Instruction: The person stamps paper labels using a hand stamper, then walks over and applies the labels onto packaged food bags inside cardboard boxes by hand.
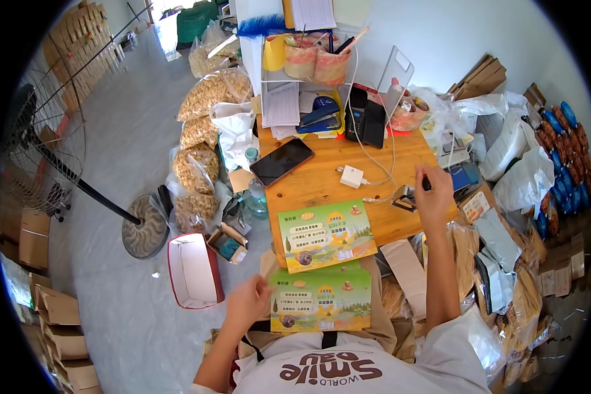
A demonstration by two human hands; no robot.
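My right hand [433, 197] is over the right side of the wooden table [322, 164], its fingers closed around a black-handled tool; a small metal piece [404, 198] lies just left of it. My left hand [250, 301] is at the left edge of a stack of green and yellow printed sheets [320, 301] on my lap, fingers bent; what they grip, if anything, is too small to tell. Another printed sheet [327, 235] lies on the table's front edge, just above the stack.
A phone [282, 161], a white charger [352, 176] with its cable and a card terminal [357, 115] are on the table. An empty red-rimmed box [196, 270] and a water bottle [256, 199] stand at the left. Bags and cardboard crowd the right side.
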